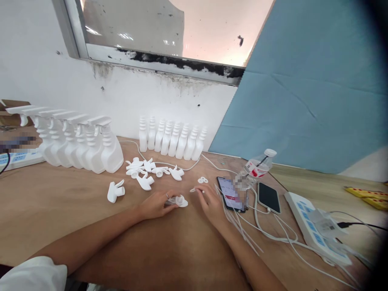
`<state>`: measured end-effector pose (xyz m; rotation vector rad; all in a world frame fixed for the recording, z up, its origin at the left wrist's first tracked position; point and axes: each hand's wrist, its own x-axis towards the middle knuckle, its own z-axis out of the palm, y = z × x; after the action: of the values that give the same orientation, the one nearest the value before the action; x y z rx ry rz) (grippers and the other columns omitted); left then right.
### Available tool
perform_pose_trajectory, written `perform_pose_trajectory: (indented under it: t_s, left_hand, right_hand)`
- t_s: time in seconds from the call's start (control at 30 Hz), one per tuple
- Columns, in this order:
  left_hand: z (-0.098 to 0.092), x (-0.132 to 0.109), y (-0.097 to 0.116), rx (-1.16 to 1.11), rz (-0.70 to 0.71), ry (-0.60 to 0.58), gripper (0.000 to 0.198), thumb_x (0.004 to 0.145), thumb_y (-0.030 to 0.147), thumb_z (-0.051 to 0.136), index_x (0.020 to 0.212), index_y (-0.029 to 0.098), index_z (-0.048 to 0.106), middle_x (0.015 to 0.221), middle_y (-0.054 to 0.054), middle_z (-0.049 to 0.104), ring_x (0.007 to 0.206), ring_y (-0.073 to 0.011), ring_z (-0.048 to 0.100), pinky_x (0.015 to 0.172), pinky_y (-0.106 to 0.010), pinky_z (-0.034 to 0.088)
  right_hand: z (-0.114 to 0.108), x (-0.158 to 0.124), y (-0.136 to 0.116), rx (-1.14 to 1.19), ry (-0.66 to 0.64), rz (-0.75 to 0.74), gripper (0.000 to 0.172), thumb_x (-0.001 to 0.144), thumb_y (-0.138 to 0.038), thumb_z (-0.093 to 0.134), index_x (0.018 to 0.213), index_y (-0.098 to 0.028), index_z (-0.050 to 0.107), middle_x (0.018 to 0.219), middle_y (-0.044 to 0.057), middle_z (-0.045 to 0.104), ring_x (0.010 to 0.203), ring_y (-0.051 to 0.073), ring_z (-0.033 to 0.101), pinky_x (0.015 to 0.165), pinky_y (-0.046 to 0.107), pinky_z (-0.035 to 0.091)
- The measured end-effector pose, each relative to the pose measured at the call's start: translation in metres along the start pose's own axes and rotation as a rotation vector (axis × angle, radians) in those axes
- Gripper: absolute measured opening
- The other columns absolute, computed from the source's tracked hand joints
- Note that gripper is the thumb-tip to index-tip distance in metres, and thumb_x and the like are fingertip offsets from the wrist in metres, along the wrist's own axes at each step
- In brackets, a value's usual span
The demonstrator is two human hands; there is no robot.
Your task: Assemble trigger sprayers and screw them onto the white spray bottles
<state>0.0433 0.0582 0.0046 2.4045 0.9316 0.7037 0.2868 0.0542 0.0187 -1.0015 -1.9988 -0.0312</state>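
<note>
My left hand [157,203] rests on the wooden table [60,210] with its fingers closed around a white spray-trigger head [179,200]. My right hand [210,200] lies just to the right, its fingertips pinching a small white part [194,189]. Two small white rings [203,180] lie just beyond that hand. Several loose white trigger heads [145,171] are scattered ahead of my left hand, and one more [115,191] lies apart to the left.
Assembled white spray bottles [81,145] stand in a row at the left, and capless white bottles [172,139] line the wall. To the right are a water bottle [254,169], two phones [232,194] [268,197], white cables and a power strip [315,226].
</note>
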Motion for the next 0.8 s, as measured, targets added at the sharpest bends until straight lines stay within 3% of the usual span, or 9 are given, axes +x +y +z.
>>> perform_pose_trajectory:
  t_s: [0.13,0.23,0.4,0.53,0.67,0.8]
  left_hand:
    - [0.001,0.000,-0.001,-0.048,-0.014,0.033,0.035,0.090,0.035,0.055,0.122,0.020,0.048,0.111,-0.004,0.065,0.094,-0.0201,0.064,0.082,-0.029,0.049]
    - [0.002,0.000,-0.003,-0.062,-0.019,0.026,0.034,0.089,0.035,0.056,0.120,0.021,0.049,0.109,-0.003,0.065,0.091,-0.0186,0.064,0.081,-0.029,0.049]
    - [0.002,0.001,-0.004,-0.026,-0.002,0.007,0.032,0.092,0.037,0.053,0.119,0.022,0.050,0.105,-0.004,0.067,0.087,-0.0179,0.063,0.075,-0.027,0.048]
    - [0.002,0.001,-0.004,0.034,0.001,0.008,0.029,0.093,0.038,0.051,0.118,0.023,0.053,0.095,-0.002,0.068,0.078,-0.0168,0.063,0.068,-0.026,0.046]
    - [0.002,0.001,-0.004,0.079,0.057,0.020,0.039,0.087,0.040,0.061,0.122,0.025,0.052,0.106,-0.002,0.068,0.089,-0.0184,0.064,0.078,-0.027,0.047]
    - [0.005,0.001,-0.005,0.093,0.065,0.030,0.030,0.092,0.031,0.055,0.121,0.026,0.054,0.112,-0.002,0.066,0.097,-0.0166,0.063,0.083,-0.025,0.047]
  right_hand:
    - [0.006,-0.001,-0.022,-0.057,-0.059,-0.215,0.017,0.093,-0.011,0.049,0.105,-0.019,0.058,0.095,0.006,0.068,0.089,0.018,0.061,0.085,0.035,0.040]
    - [0.012,-0.002,-0.025,-0.062,-0.107,-0.273,0.019,0.093,-0.011,0.048,0.107,-0.019,0.058,0.098,0.008,0.067,0.088,0.019,0.061,0.084,0.037,0.041]
    - [0.012,-0.005,-0.023,0.027,-0.255,-0.243,0.023,0.092,-0.012,0.045,0.107,-0.020,0.059,0.104,0.009,0.064,0.095,0.021,0.058,0.083,0.038,0.046]
    - [0.010,-0.008,-0.019,0.057,-0.303,-0.204,0.029,0.090,-0.017,0.051,0.119,-0.022,0.055,0.116,0.010,0.060,0.105,0.024,0.057,0.090,0.043,0.046]
    - [0.015,-0.011,-0.015,0.069,-0.317,-0.122,0.030,0.089,-0.022,0.057,0.118,-0.022,0.053,0.121,0.011,0.058,0.110,0.024,0.056,0.093,0.043,0.048]
    - [0.023,-0.013,-0.013,0.074,-0.336,-0.106,0.030,0.090,-0.024,0.058,0.119,-0.024,0.056,0.119,0.009,0.061,0.109,0.023,0.059,0.093,0.042,0.050]
